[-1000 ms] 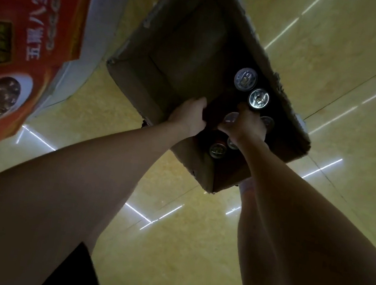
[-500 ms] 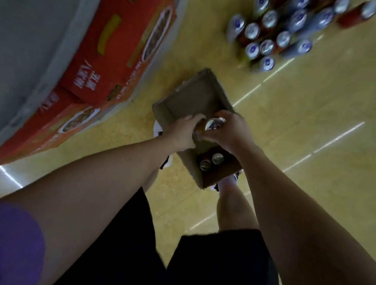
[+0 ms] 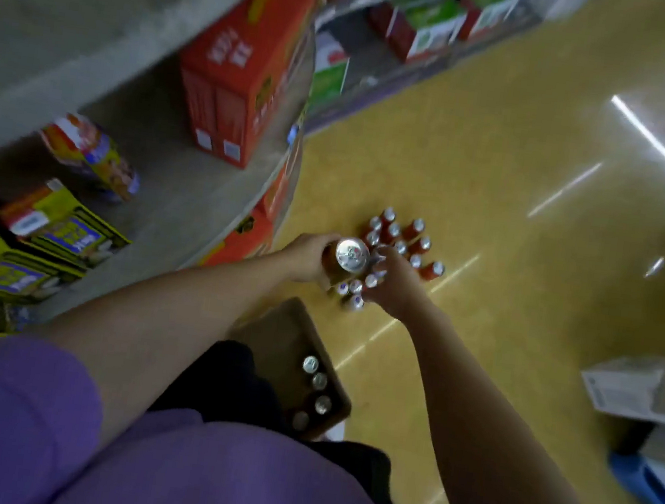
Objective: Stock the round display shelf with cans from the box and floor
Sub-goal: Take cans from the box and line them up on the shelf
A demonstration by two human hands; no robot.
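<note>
Centre of frame: left hand [image 3: 307, 257] wraps a silver-topped red drink can [image 3: 350, 256], fingers curled round it; right hand [image 3: 395, 286] steadies it, grip unclear w/ blur. Likely lifting toward grey round display shelf [image 3: 203, 202], upper left. Brown cardboard box [image 3: 292, 330] below holds more cans, partly hidden. Red floor cans [image 3: 403, 239] beyond hands.

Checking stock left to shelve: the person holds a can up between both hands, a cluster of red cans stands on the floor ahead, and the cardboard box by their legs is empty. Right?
Not quite. The cardboard box is not empty: the head view shows several can tops along one side. The rest holds: left hand and right hand hold the can, with floor cans ahead.
</note>
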